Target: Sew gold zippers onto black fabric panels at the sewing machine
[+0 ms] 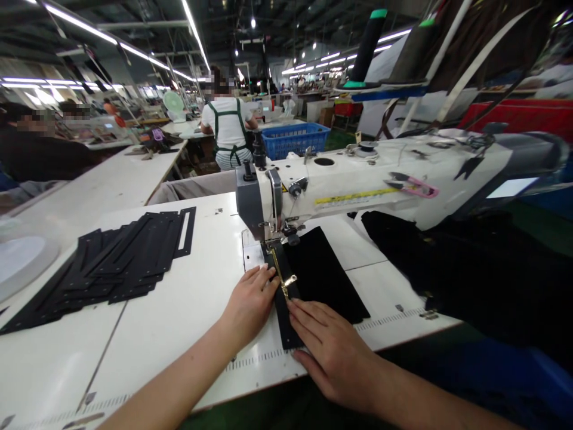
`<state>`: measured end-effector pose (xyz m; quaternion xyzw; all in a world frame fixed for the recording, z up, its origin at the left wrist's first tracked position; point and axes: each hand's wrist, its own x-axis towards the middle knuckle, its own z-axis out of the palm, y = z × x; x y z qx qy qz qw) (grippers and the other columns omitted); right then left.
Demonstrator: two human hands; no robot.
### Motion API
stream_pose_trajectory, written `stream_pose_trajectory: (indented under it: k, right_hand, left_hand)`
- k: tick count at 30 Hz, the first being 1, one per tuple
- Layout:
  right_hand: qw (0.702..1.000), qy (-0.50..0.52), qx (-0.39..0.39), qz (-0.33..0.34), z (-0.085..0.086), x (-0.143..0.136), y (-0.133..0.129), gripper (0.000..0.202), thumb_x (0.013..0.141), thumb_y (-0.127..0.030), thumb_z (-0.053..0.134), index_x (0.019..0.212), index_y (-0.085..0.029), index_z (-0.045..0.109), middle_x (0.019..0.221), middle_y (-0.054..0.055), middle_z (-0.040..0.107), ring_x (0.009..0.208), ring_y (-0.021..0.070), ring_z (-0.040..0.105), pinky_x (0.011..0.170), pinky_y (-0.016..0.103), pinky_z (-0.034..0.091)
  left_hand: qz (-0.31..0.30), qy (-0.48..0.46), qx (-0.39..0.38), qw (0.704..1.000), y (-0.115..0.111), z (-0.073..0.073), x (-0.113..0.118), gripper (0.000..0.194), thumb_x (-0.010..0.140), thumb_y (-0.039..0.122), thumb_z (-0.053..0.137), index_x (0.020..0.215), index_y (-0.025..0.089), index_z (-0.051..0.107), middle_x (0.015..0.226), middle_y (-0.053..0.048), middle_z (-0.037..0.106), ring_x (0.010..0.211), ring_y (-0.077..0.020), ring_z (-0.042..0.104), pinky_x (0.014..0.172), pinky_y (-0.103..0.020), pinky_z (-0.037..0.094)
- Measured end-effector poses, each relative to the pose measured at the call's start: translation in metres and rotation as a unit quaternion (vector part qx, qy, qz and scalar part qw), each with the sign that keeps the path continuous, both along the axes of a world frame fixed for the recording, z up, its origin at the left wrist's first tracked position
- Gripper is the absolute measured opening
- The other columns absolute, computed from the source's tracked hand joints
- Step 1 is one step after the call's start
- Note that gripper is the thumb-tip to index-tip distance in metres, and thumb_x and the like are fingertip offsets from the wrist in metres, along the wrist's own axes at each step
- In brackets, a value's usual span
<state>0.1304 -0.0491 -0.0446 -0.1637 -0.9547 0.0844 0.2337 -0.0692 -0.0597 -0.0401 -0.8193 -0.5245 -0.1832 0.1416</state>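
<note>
Your two hands lie flat on the black fabric panel (322, 272) at the needle end of the sewing machine (358, 185), one on each side of the gold zipper (283, 278) that runs toward you from under the presser foot (272, 243). Your left hand (250, 304) rests with fingers extended just left of the zipper, its fingertips touching the fabric edge; this grip is released, pressing down rather than grasping. Your right hand (333, 346) lies palm down on the near part of the narrow strip, fingers pointing toward the zipper pull; this grip is likewise released, holding by flat pressure only. A hand on each side appears to keep the strip straight and taut in line with the needle, and the flat palms let the material slide over the counter (179, 310). The panel extends to the right under the machine arm, so its bulk stays clear of the seam line. To your left, a stack of black cut pieces (120, 260) with slot openings sits fanned on the counter, well apart from your hands; the exact count of these cannot be told because they overlap. One pink thread snip (414, 185) rests on the machine arm. Count: two hands, one zipper, one panel, one machine, one blue basket (295, 140) behind, and one person in a white shirt (228, 128) standing beyond it.
</note>
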Motion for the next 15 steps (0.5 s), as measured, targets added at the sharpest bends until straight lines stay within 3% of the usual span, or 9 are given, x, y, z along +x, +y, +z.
stream_pose_trajectory:
  k: [15]
  right_hand:
    - [0.999, 0.037, 0.028, -0.018, -0.005, -0.008, 0.004, 0.034, 0.085, -0.021, 0.044, 0.108, -0.002, 0.059, 0.119, 0.018, 0.055, 0.113, 0.0270, 0.048, 0.096, 0.037, 0.041]
  left_hand:
    - [-0.019, 0.002, -0.012, 1.000, 0.010, 0.000, -0.004, 0.026, 0.082, 0.006, 0.041, 0.100, 0.007, 0.059, 0.106, -0.016, 0.060, 0.104, -0.0264, 0.054, 0.089, -0.043, 0.048]
